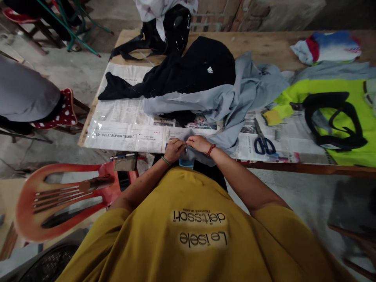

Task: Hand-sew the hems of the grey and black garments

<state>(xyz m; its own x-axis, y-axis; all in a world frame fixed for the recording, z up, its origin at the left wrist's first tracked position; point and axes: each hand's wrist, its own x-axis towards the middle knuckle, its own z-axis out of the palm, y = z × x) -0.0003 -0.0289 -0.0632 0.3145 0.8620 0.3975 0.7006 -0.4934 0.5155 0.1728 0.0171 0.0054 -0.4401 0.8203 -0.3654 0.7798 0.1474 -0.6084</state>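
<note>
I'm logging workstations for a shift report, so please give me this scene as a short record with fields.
Left hand: fingers closed on the grey cloth; green bracelet at the wrist
Right hand: pinching the same cloth, close beside the left; red bracelet
Surface: wooden table, partly covered with newspaper
Beyond hands: black garment with white logo, against the grey cloth
Right of hands: scissors, untouched, on newspaper; farther, a yellow-green garment
Left side: red plastic chair
Unclear: whether the fingertips hold anything small
</note>
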